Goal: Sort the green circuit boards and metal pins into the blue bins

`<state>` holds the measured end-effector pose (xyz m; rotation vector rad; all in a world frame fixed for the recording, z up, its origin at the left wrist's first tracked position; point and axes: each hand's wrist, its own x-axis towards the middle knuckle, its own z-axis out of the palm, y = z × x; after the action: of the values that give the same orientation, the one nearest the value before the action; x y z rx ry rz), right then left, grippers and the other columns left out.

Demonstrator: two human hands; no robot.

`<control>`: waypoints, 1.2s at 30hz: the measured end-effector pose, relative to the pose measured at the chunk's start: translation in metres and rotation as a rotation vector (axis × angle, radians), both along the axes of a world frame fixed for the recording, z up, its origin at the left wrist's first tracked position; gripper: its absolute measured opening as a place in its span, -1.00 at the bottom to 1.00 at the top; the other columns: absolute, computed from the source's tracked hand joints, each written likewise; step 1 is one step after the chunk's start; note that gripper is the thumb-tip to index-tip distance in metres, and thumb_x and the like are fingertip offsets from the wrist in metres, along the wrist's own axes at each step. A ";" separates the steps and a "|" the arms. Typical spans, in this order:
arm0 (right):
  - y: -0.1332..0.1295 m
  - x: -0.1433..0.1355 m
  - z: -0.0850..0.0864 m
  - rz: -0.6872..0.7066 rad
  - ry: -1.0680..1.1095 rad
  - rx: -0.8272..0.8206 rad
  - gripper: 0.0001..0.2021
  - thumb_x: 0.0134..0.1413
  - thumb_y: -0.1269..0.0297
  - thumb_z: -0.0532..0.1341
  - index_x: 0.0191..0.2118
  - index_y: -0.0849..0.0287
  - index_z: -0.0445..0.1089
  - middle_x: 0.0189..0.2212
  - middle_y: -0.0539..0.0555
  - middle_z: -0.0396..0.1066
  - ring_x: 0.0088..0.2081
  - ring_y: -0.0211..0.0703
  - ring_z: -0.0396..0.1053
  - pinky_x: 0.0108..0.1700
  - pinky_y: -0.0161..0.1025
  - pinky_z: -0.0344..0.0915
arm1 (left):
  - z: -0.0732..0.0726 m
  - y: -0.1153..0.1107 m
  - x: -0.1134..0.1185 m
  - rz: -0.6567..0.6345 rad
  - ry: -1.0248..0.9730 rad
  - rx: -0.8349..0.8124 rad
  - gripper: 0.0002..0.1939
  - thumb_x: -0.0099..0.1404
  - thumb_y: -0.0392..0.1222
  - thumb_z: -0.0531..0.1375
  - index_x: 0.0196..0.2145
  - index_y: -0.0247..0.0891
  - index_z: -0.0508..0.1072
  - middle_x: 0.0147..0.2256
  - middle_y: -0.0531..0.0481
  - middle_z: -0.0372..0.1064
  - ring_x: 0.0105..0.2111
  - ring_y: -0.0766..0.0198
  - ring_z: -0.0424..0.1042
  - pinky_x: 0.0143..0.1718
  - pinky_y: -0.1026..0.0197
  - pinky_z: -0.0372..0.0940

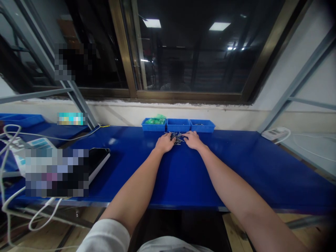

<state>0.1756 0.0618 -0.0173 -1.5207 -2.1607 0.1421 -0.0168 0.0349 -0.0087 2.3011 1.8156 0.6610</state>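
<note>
A small pile of thin metal pieces lies on the blue tabletop, just in front of three blue bins. My left hand rests at the left side of the pile, its fingers apart and touching the pieces. On the right side, my right hand has its fingers spread, with the fingertips at the edge of the pile. Green packets fill the left bin. The middle bin shows little inside, and the right bin holds a few thin pieces.
On the left are a dark device, partly blurred out, and white cables. A white power strip sits at the right by a grey metal frame. Behind the bins are a wall and a window.
</note>
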 end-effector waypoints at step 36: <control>-0.016 -0.006 0.019 0.273 0.932 -0.354 -0.74 -0.21 0.13 0.27 -0.42 0.23 0.47 -0.55 0.03 0.43 -0.58 -0.33 0.23 -0.58 -0.38 0.04 | 0.011 -0.006 0.005 -0.191 -0.081 0.221 -0.74 0.31 -0.14 0.03 -0.23 -0.17 0.51 -0.22 -0.04 0.43 -0.18 0.24 0.39 -0.04 0.22 0.22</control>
<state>0.1698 0.0462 0.0014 -0.9808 -1.5795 1.1284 -0.0123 0.0290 0.0027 2.5031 1.5312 0.9497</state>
